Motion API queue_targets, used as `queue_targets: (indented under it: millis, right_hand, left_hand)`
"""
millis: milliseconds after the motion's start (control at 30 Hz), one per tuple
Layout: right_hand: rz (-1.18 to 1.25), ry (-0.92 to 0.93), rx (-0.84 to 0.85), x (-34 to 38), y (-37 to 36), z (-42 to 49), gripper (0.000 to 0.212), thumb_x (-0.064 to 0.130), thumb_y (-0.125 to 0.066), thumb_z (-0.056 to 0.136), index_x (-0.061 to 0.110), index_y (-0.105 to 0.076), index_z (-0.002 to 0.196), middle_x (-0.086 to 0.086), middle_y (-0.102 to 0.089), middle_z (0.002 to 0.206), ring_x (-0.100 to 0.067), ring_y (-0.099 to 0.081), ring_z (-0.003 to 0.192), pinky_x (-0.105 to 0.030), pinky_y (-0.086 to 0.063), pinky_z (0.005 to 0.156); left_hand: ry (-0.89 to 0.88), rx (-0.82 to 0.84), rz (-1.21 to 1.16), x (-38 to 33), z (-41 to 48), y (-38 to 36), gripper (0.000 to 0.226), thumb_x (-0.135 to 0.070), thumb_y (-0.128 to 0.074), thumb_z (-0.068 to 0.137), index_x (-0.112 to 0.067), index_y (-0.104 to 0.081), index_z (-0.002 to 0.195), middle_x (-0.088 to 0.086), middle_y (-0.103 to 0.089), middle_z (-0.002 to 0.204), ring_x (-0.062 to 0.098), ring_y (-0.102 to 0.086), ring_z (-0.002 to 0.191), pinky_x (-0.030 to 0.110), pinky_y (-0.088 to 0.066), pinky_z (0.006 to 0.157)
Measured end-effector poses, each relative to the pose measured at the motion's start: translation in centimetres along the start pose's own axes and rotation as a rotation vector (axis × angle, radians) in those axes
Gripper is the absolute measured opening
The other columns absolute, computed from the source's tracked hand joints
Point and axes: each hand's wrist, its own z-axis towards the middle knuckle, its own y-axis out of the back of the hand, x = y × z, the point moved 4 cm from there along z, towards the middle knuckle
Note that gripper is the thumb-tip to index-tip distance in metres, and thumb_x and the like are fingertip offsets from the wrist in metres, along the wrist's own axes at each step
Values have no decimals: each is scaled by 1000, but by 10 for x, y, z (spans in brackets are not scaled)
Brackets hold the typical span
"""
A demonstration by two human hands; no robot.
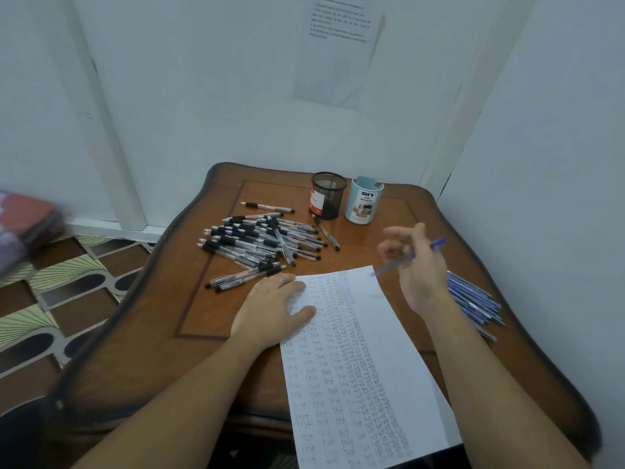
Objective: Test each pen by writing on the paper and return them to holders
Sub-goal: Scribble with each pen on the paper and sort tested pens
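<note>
Hands first: my right hand (419,265) hangs over the paper's (355,367) far right corner with its fingers curled round a blue pen (438,244). The tip slants down toward the sheet. Blur hides which fingers do the pinching. My left hand (274,306) lies flat, fingers together, pressing the sheet's far left corner.

Pen looks light, stiff and smooth-barrelled, likely slick. I'd hold it low near the tip to write and mid-barrel to drop it in a holder.

Paper is thin and will slide unless pinned. Rows of "test" nearly fill it.

Blue pens (473,299) are heaped at the table's (203,333) right edge, black pens (263,245) toward the far left. Mesh holder (328,196) and blue holder (364,204) stand side by side near the far edge.
</note>
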Motion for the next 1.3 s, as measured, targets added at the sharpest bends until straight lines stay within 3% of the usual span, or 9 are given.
queue_targets:
  millis: [100,200,300,433,500,567,633,733,1300]
  right_hand:
    - [85,-205,24,-24,2,-2,74,56,-17,105,4,-69,92,-9,-54,60,-15,-49,53,-28,-38,54]
    - [37,-245,101,-47,3,-7,52,48,-41,102,4,-69,96,-11,-70,72,-16,-62,61,-24,-41,51]
    - [-97,-208,108,-61,3,-7,32,40,-67,87,11,-58,78,-4,-57,61,-15,-44,54,-27,-34,52]
    - [-155,-196,180,-68,-4,-11,27,27,-65,96,2,-61,87,-11,-69,74,-17,-56,62,-28,-45,58]
    - [-164,-203,180,-69,-4,-11,25,16,-76,88,-1,-59,80,-10,-68,69,-21,-61,69,-34,-54,71]
    - [-263,-184,141,-72,-3,-10,29,9,-80,82,9,-56,66,-9,-63,60,-24,-58,64,-38,-52,69]
    - [-399,-133,100,-75,-4,-10,37,8,-75,79,19,-50,54,-4,-57,53,-22,-54,59,-38,-47,63]
    - [-465,-61,92,-75,-8,-15,32,3,-70,77,12,-48,56,-5,-48,54,-16,-45,56,-31,-38,55]
    - [-442,-18,144,-83,-6,-9,40,2,-65,71,20,-35,50,-3,-36,54,-15,-49,53,-38,-39,62]
  left_hand:
    - [1,-3,-2,1,0,-1,61,-66,-45,92,-33,-47,144,-11,-37,155,10,-28,143,35,-18,118]
    - [4,1,2,2,0,-1,62,-67,-44,92,-34,-46,145,-12,-35,156,10,-26,144,35,-17,119]
    - [4,-3,0,1,1,0,61,-66,-45,92,-34,-47,144,-12,-36,155,9,-27,143,35,-17,118]
    - [7,-8,-4,0,0,1,59,-65,-47,92,-35,-48,142,-14,-38,153,8,-29,141,34,-19,117]
    - [12,-4,-1,0,1,1,59,-66,-47,92,-35,-48,143,-14,-37,153,8,-29,142,35,-19,118]
    - [17,4,6,-1,1,1,60,-66,-46,92,-35,-47,144,-14,-36,154,8,-28,143,35,-18,118]
    - [22,14,8,-1,1,2,60,-66,-45,93,-36,-46,144,-14,-35,155,8,-26,144,35,-17,119]
    - [20,18,3,-1,1,2,60,-66,-46,93,-35,-46,144,-14,-35,155,8,-26,144,36,-17,119]
    - [37,22,-2,-4,0,4,59,-65,-47,92,-36,-47,143,-15,-37,154,8,-28,142,36,-20,118]
